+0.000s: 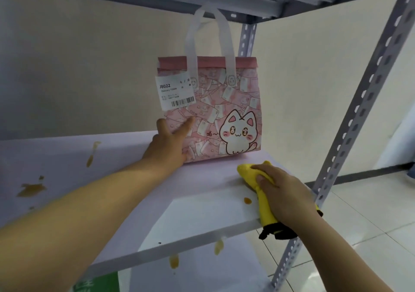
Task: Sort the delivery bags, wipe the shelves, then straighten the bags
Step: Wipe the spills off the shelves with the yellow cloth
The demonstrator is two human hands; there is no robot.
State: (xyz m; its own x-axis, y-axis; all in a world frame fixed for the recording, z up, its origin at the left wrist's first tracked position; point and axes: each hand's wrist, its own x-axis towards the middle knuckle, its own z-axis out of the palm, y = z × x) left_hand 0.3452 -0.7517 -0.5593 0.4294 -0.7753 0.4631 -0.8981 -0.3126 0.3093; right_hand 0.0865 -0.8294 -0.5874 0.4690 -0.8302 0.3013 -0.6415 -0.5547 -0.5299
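The step in hand looks like wiping the shelf [179, 197] around the bag [224, 103], which stands upright at centre frame, toward the back of the board, its label [175, 92] facing out. The left hand [168, 145] lies spread against the bag's lower-left front, fingers mostly straight, steadying it rather than clutching it. The right hand [285, 193], lower right of the frame, has its fingers curled over a yellow cloth [249, 172] and presses it on the board just in front of the bag's right corner. To do this well, keep the bag braced or tip it back so the cloth can pass under its front edge without dragging it. Take the small brown spot [247, 200] just beside the cloth first, pulling toward the front lip with firm flat pressure. Then work leftward to the larger stains [31, 188] at left of frame, folding to a clean face so nothing smears.
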